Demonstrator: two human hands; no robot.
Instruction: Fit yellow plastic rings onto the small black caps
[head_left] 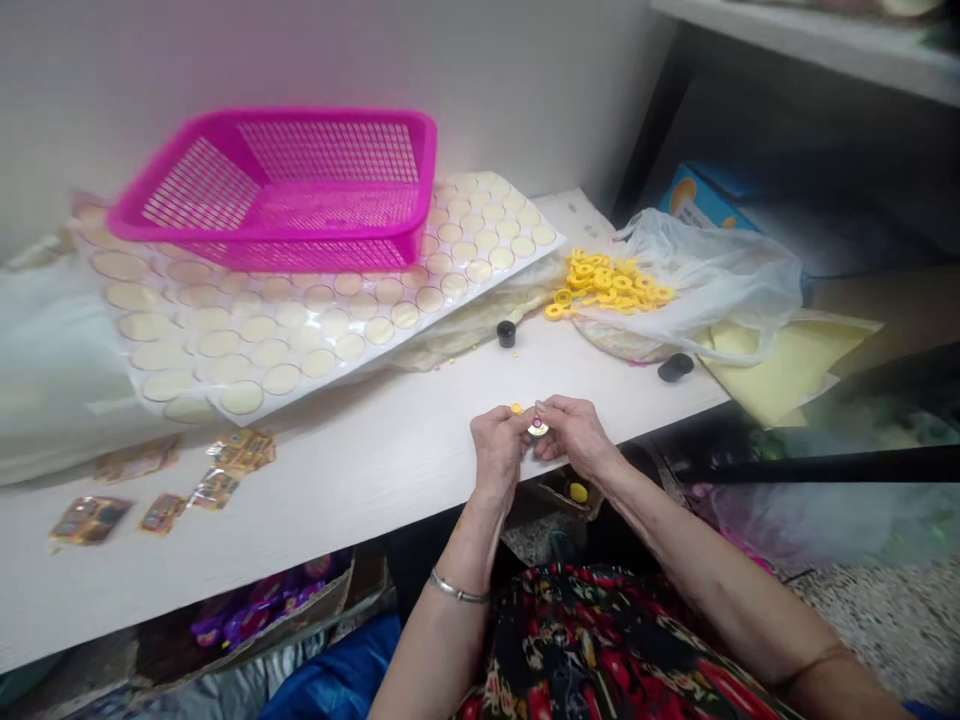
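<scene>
My left hand [496,447] and my right hand [577,432] meet over the table's front edge, fingers closed around a small round piece [537,428]. It looks pale yellow with a purple ring at its centre; its exact kind is too small to tell, and the fingers cover part of it. A bit of yellow plastic [516,409] pokes out above the left fingers. Beyond my hands stands a small black cylinder [506,334]. To the right, another black cylinder [676,367] lies on its side. A pile of yellow ring-ended plastic pieces [611,283] is farther back.
A pink basket [262,255] rests on a sheet of round stickers [315,345] at the back left. Small printed packets [91,520] lie at the left. A clear plastic bag [709,265] and yellow paper [787,365] sit right. Below is a box of purple items [262,605].
</scene>
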